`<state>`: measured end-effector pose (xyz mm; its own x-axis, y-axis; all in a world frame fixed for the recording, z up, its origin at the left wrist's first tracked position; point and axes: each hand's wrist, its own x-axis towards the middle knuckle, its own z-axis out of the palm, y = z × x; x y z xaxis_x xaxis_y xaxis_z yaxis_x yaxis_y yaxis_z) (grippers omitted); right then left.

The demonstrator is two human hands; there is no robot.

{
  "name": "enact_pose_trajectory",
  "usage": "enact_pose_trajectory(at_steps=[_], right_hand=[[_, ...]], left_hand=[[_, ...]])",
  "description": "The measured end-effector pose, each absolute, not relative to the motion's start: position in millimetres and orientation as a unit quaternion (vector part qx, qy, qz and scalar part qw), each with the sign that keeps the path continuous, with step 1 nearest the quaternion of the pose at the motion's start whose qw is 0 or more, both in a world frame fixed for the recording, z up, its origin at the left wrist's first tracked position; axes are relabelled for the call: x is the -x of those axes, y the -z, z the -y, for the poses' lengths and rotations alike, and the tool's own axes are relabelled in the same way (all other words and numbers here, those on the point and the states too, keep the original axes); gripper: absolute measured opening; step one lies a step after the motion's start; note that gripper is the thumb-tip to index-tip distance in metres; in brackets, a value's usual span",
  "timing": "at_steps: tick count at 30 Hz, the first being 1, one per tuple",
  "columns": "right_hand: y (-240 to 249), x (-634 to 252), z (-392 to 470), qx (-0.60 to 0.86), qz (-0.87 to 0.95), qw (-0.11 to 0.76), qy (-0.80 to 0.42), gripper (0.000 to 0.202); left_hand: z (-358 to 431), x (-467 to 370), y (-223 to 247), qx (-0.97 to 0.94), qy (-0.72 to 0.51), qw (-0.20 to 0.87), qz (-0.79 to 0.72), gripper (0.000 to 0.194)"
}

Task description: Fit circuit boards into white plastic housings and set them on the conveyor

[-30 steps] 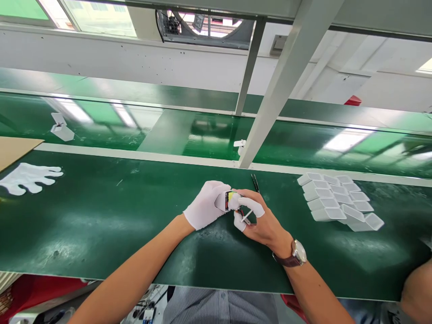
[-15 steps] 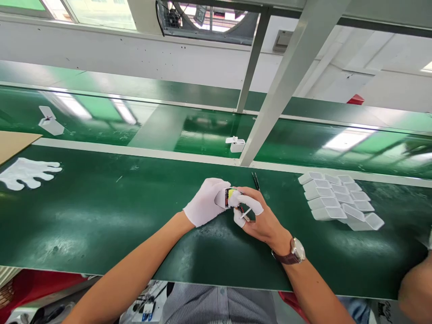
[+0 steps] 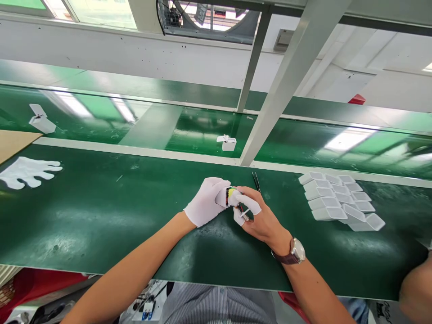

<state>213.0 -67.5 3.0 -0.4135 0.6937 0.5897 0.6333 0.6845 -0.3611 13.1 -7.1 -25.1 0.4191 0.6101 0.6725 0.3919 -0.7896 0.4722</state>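
Note:
In a white glove, my left hand [image 3: 207, 202] is closed around a small white plastic case [image 3: 221, 198]. My right hand [image 3: 258, 216], with white finger cots and a wristwatch, pinches an electronic assembly at the case's open end. A yellow component [image 3: 231, 192] of that assembly shows at the opening, with dark and red bits beside it. Wires and a thin white piece [image 3: 245, 212] stick out below my right fingers. How deep the assembly sits in the case is hidden by my fingers. Black tweezers [image 3: 256, 181] lie on the green table just beyond my right hand.
Several open white cases [image 3: 335, 196] stand grouped at the right. A spare white glove [image 3: 30, 173] and a cardboard sheet [image 3: 16, 143] lie at the left. White cases with lids [image 3: 229, 144] sit on the green belt behind. A metal post [image 3: 286, 85] slants up. Another person's arm [image 3: 416, 281] is at lower right.
The lidded white cases on the belt behind have shifted left. My right index finger has moved very slightly; both hands otherwise keep their place and hold.

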Motion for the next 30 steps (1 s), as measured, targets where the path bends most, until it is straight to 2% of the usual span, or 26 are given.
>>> enact_pose_trajectory(at_steps=[10,16,25,30], right_hand=[[1.0,-212.2,66.9,0.409,0.838,0.361,-0.004,0.062],[1.1,-210.5,67.3,0.411,0.834,0.369,-0.004,0.061],[-0.2,-215.3,63.5,0.400,0.813,0.394,-0.155,0.059],[-4.7,-218.7,62.7,0.397,0.813,0.390,-0.171,0.061]], left_hand=[[8.0,-14.7,29.8,-0.825,-0.447,0.112,-0.328,0.059],[8.8,-12.7,28.7,-0.821,-0.433,0.156,-0.338,0.057],[15.2,-18.6,25.9,-0.803,-0.405,0.257,-0.353,0.049],[14.4,-16.8,27.6,-0.796,-0.411,0.253,-0.364,0.058]])
